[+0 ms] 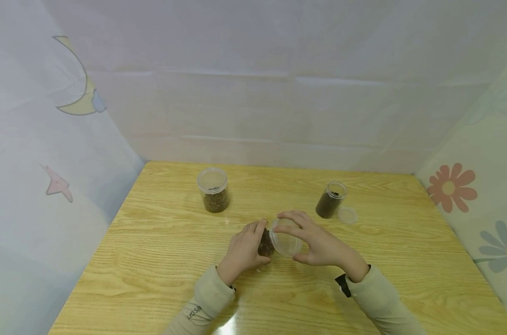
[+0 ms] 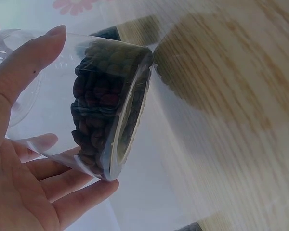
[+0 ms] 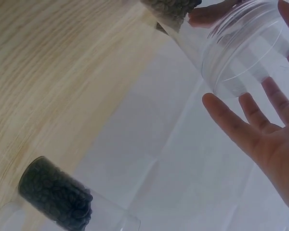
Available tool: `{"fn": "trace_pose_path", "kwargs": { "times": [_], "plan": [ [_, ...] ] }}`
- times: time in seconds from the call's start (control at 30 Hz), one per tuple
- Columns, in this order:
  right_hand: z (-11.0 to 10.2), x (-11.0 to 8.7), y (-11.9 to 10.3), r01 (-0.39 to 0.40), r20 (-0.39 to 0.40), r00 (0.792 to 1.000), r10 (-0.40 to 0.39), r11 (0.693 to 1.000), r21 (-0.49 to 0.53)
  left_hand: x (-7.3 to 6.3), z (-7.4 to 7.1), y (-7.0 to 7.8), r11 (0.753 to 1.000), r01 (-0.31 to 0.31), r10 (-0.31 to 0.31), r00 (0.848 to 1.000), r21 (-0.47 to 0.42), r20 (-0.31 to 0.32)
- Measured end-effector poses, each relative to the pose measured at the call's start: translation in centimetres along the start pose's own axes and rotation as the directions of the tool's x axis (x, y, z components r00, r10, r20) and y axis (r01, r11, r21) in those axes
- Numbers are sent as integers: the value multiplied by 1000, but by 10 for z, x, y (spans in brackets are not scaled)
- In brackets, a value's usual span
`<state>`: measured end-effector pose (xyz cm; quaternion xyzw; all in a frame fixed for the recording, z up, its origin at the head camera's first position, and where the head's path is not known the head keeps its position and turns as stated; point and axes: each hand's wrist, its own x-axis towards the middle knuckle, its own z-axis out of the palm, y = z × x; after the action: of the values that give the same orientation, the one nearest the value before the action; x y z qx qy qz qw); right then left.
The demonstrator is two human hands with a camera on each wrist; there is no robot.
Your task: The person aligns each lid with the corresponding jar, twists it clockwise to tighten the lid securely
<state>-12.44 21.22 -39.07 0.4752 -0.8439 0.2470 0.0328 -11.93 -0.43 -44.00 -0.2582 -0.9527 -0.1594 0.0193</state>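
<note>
1. Head view: near the front middle of the wooden table, a clear jar tilts, its top end leaning toward the right hand. The left hand grasps the jar near its dark contents. The right hand holds the rounded top between thumb and fingers; that part is probably a clear lid, though see-through plastic makes it hard to be sure. Farther back stand a wide jar and, to the right, a narrow jar with a small lid beside it.
2. Left wrist view: dark brown beans, some reddish, fill the base end; the wall beyond them is smooth and transparent. The thumb lies on one side, fingers on the other.
3. Right wrist view: ridged rings circle the top, and the right fingertips meet its edge.
</note>
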Motion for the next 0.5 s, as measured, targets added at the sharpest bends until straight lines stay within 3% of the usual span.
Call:
{"fn": "trace_pose_path", "kwargs": {
  "times": [0.5],
  "plan": [
    [-2, 3, -5, -98, 4, 995, 98, 995, 16, 1, 0, -1, 1000, 1, -1, 1000, 6, 4]
  ]
}}
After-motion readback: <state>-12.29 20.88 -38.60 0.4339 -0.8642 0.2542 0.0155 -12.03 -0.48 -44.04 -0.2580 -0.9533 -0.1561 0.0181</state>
